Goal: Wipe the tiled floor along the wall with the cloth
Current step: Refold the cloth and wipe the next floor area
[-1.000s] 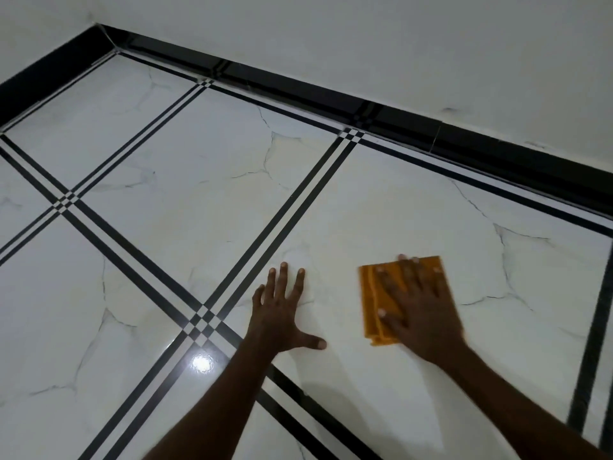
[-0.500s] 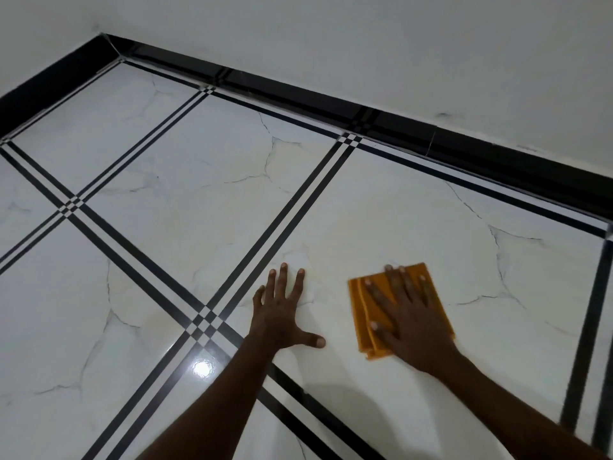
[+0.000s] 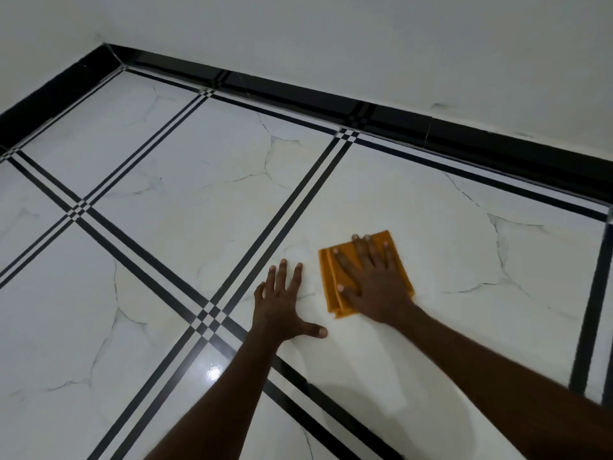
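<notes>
Head view: your hands are flat on a glossy white floor [image 3: 185, 227] near a room corner.

Your right hand [image 3: 374, 280] lies palm-down on the folded orange cloth [image 3: 331, 283], fingers spread wide and pressing it to the tile rather than gripping it; the cloth sits on a marble-look tile, well short of the black skirting [image 3: 497, 144] that runs along the foot of the white wall [image 3: 365, 44]. Your left hand [image 3: 282, 303] rests just beside the cloth, not touching it, fingers splayed and empty, thumb pointing toward the cloth. Double black lines [image 3: 282, 220] border each tile and cross in small checkered squares, one of them just left of your left wrist. A bright glare spot [image 3: 214, 371] shines on the tile beside your left forearm. The skirting turns the corner at upper left.
</notes>
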Action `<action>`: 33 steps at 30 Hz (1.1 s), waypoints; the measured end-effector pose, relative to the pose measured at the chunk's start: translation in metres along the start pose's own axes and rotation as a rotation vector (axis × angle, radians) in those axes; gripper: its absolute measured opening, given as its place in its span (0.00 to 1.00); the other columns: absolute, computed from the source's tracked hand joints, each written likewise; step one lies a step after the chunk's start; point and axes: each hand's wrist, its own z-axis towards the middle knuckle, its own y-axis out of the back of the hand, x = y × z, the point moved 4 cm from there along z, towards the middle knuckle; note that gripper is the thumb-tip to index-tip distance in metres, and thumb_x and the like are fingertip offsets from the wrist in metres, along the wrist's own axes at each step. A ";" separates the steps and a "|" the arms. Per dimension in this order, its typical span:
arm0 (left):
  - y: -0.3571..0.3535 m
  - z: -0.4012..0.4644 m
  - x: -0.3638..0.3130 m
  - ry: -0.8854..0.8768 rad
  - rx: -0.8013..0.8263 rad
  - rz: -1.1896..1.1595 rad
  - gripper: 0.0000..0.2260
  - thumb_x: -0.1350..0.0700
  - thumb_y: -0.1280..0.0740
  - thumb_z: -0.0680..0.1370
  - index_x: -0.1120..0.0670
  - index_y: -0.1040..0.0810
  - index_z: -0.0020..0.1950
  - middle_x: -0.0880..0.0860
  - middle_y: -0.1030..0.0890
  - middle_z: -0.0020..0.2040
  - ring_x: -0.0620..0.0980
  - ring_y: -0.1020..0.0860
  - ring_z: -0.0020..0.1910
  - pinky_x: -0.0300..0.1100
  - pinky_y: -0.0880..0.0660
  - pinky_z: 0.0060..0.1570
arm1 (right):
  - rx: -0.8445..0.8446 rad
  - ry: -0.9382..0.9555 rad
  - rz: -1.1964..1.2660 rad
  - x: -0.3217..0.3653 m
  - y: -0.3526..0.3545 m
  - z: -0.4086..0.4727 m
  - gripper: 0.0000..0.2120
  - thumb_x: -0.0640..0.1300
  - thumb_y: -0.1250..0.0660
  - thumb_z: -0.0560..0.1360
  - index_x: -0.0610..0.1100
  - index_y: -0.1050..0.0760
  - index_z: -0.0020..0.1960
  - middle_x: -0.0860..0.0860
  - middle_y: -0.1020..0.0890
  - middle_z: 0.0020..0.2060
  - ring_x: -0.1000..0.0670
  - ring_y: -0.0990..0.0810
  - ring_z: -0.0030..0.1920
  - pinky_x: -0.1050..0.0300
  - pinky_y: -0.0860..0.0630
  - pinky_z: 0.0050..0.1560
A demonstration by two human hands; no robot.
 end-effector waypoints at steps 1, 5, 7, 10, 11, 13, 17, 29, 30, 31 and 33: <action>-0.001 -0.005 0.001 0.015 -0.021 -0.007 0.67 0.18 0.37 0.54 0.45 0.68 0.80 0.54 0.69 0.80 0.56 0.66 0.80 0.59 0.57 0.78 | -0.017 0.026 0.003 0.003 -0.002 -0.019 0.37 0.67 0.51 0.78 0.55 0.50 0.83 0.40 0.46 0.82 0.35 0.47 0.82 0.29 0.51 0.78; -0.008 -0.033 0.018 0.124 -0.088 -0.019 0.65 0.17 0.41 0.58 0.49 0.68 0.80 0.56 0.68 0.80 0.56 0.65 0.80 0.57 0.57 0.77 | -0.012 -0.116 -0.011 -0.052 0.003 -0.041 0.36 0.66 0.50 0.78 0.54 0.45 0.83 0.40 0.42 0.82 0.34 0.41 0.80 0.30 0.47 0.77; -0.010 -0.045 0.030 0.180 -0.090 -0.033 0.65 0.19 0.38 0.59 0.51 0.69 0.80 0.57 0.69 0.80 0.57 0.65 0.80 0.57 0.58 0.77 | -0.008 -0.231 -0.018 -0.071 0.015 -0.005 0.38 0.68 0.54 0.77 0.53 0.49 0.84 0.38 0.44 0.82 0.33 0.44 0.80 0.29 0.50 0.78; -0.011 -0.056 0.044 0.224 -0.079 -0.063 0.66 0.20 0.36 0.60 0.52 0.68 0.80 0.56 0.67 0.80 0.57 0.65 0.80 0.58 0.57 0.77 | -0.002 -0.226 0.043 -0.035 0.019 0.056 0.40 0.69 0.57 0.76 0.53 0.51 0.84 0.37 0.48 0.82 0.32 0.49 0.81 0.30 0.55 0.77; -0.011 -0.059 0.048 0.227 -0.078 -0.063 0.65 0.20 0.35 0.60 0.52 0.68 0.80 0.55 0.67 0.81 0.56 0.65 0.80 0.58 0.57 0.77 | 0.006 -0.167 0.045 -0.008 0.013 0.069 0.40 0.68 0.57 0.75 0.53 0.50 0.84 0.37 0.48 0.82 0.33 0.49 0.81 0.31 0.56 0.77; -0.012 -0.061 0.053 0.217 -0.065 -0.063 0.65 0.21 0.34 0.61 0.51 0.67 0.80 0.55 0.68 0.80 0.55 0.66 0.80 0.57 0.58 0.77 | -0.011 0.013 0.014 0.053 -0.002 0.069 0.39 0.68 0.55 0.75 0.54 0.46 0.83 0.38 0.46 0.82 0.33 0.46 0.81 0.31 0.57 0.77; -0.012 -0.063 0.057 0.207 -0.071 -0.087 0.65 0.22 0.32 0.61 0.50 0.67 0.80 0.53 0.68 0.81 0.54 0.66 0.80 0.56 0.58 0.77 | -0.003 0.248 0.015 0.083 -0.016 0.006 0.38 0.68 0.48 0.78 0.56 0.51 0.84 0.41 0.48 0.83 0.36 0.49 0.82 0.30 0.52 0.78; 0.005 -0.046 0.043 0.231 0.127 0.111 0.66 0.27 0.27 0.62 0.58 0.64 0.81 0.61 0.62 0.81 0.64 0.59 0.80 0.62 0.48 0.76 | -0.001 -0.007 0.058 0.064 -0.003 0.082 0.40 0.68 0.57 0.75 0.53 0.46 0.83 0.37 0.47 0.82 0.32 0.47 0.81 0.27 0.54 0.77; 0.012 -0.041 0.042 0.221 0.161 0.146 0.64 0.29 0.26 0.63 0.59 0.61 0.81 0.63 0.59 0.81 0.65 0.55 0.80 0.61 0.45 0.76 | 0.001 0.060 0.051 0.080 -0.010 0.070 0.39 0.68 0.55 0.76 0.54 0.47 0.83 0.38 0.46 0.82 0.33 0.48 0.81 0.27 0.54 0.78; 0.019 -0.037 0.042 0.208 0.188 0.176 0.62 0.31 0.25 0.64 0.60 0.58 0.81 0.63 0.54 0.81 0.64 0.50 0.79 0.59 0.42 0.76 | 0.004 0.107 0.045 0.087 -0.013 0.057 0.38 0.69 0.53 0.77 0.55 0.48 0.83 0.39 0.47 0.82 0.34 0.49 0.82 0.29 0.55 0.78; 0.032 -0.033 0.044 0.180 0.220 0.209 0.59 0.33 0.25 0.66 0.60 0.55 0.81 0.62 0.48 0.80 0.62 0.43 0.78 0.55 0.37 0.74 | 0.003 0.121 0.046 0.072 -0.012 0.043 0.38 0.70 0.55 0.77 0.57 0.52 0.83 0.42 0.50 0.83 0.36 0.52 0.82 0.32 0.60 0.79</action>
